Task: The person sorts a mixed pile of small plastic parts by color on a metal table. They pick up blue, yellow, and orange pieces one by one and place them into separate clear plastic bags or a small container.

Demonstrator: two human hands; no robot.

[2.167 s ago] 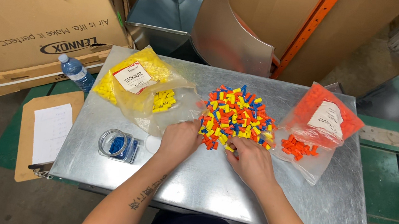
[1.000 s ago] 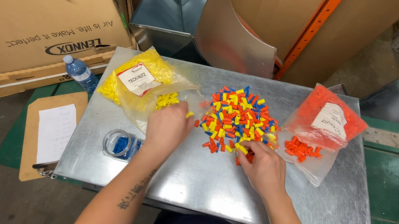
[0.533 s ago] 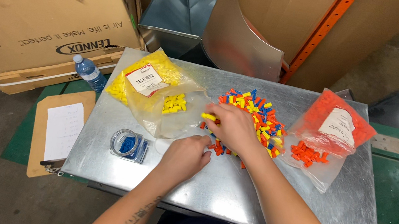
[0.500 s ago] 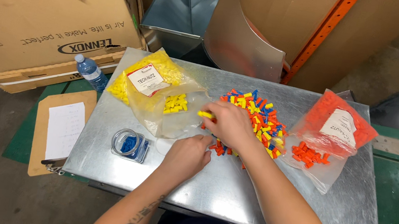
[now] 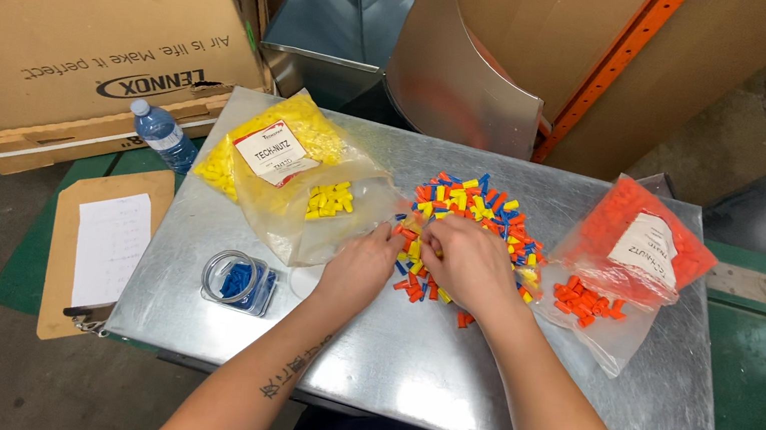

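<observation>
Fingers: left hand [image 5: 357, 267] and right hand [image 5: 465, 261] curled into the mixed pile [image 5: 473, 223]; grip cannot be told
Pile: mid-worktop [image 5: 400, 369], mostly unsorted
Sorted: few yellow caps [image 5: 331, 201], orange caps [image 5: 583, 301], blue caps in jar [image 5: 239, 280]

Single head-worn camera, steeply down and slightly forward from above the person's chest, fairly near, taking in the whole grey sheet-metal tabletop [image 5: 399, 379], both forearms entering from the bottom edge, the large brown cardboard box [image 5: 60, 5] beyond.

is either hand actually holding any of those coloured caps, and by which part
Cannot be told: both the left hand and right hand rest fingers in the mixed pile of caps, hiding any grip.
</observation>
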